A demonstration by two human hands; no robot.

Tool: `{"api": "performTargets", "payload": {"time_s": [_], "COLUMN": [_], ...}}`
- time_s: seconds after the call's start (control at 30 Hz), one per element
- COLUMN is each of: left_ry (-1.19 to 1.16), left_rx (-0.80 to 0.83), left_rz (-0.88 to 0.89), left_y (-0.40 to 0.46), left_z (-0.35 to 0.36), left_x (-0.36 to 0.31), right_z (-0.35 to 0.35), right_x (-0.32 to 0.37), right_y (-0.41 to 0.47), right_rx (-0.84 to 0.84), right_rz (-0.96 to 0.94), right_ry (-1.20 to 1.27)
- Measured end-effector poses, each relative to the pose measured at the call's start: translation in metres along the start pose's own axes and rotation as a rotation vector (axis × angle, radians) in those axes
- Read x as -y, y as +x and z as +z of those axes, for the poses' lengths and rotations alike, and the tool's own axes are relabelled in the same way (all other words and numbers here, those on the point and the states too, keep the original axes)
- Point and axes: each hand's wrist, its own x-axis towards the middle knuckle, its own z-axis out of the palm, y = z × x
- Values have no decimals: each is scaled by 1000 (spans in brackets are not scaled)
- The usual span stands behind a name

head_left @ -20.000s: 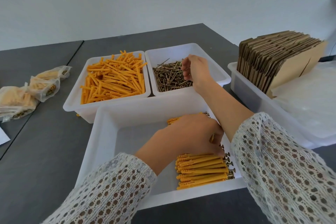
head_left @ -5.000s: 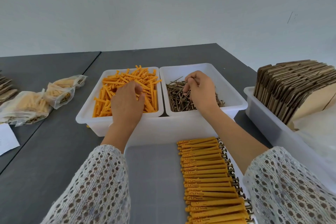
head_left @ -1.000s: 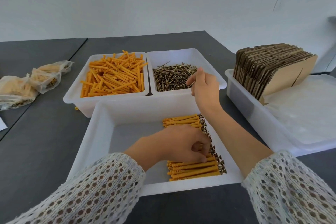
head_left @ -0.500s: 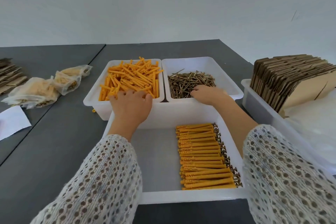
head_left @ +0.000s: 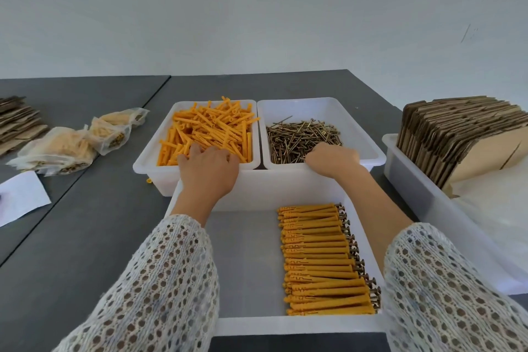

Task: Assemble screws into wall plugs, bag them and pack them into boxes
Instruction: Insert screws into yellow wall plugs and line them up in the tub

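Far left edge of table point(head_left: 85, 237): flattened cardboard point(head_left: 17, 123), filled bags point(head_left: 71, 143), white paper point(head_left: 20, 197). Mid-table, left bin: loose orange wall plugs point(head_left: 211, 131); left hand point(head_left: 210, 168) reaching in over near rim, fingers down among plugs, grasp not visible, cannot tell. Right bin: screws point(head_left: 300, 137); right hand point(head_left: 334, 158) over them, fingers hidden, cannot tell. Near edge, front tray point(head_left: 248, 266): row of assembled plugs point(head_left: 323, 260) along its right side. Right edge: bin of folded boxes point(head_left: 457, 128).

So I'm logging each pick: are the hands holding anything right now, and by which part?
It cannot be told. The left hand reaches into the orange wall plugs, the right hand into the screws; fingertips hidden.
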Motion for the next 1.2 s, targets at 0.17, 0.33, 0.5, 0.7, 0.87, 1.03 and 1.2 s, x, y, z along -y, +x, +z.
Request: {"api": "performTargets", "payload": {"time_s": [0.17, 0.33, 0.5, 0.7, 0.87, 1.03, 1.2], "left_ry": [-148, -526, -881, -920, -896, -816, -802], "left_rx": [-180, -439, -424, -262, -155, -106, -84], "left_rz": [-18, 156, 328, 356, 357, 343, 311], "left_y": [1, 0, -3, -6, -7, -10, -10], "left_z": [2, -4, -11, -9, -10, -10, -10], "left_x": [-6, -12, -25, -33, -35, -36, -38], "right_z": [3, 7, 4, -8, -13, -15, -13], "right_x": [-1, -3, -1, 6, 13, 17, 19], "right_y": [1, 1, -2, -6, -13, -15, -17], "right_rx": [-99, -204, -413, -667, -757, -823, -824], "right_rz": [-19, -37, 7, 39, 19, -25, -56], "right_ry": [6, 101, 285, 1015, 1183, 1169, 1055]}}
